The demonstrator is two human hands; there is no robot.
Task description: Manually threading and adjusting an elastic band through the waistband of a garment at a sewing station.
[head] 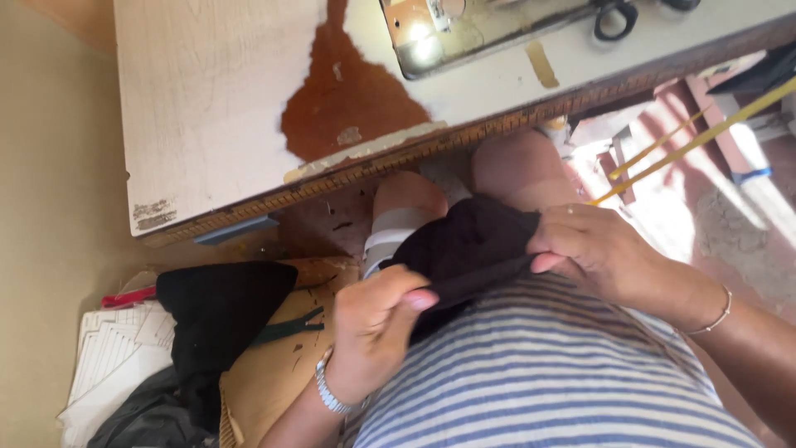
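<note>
Both hands hold a black cloth (pixel 468 241) over the lap, below the desk (pixel 215 124). Left hand (pixel 373 328) pinches its lower edge; right hand (pixel 601 253) clenches the upper edge. Step: handling the cloth.

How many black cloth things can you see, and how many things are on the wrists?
Black cloth pieces: 2, one held by the left hand and right hand, one on the pile beside the table
Wrist things: 2, a watch and a bracelet
Total: 4
</note>
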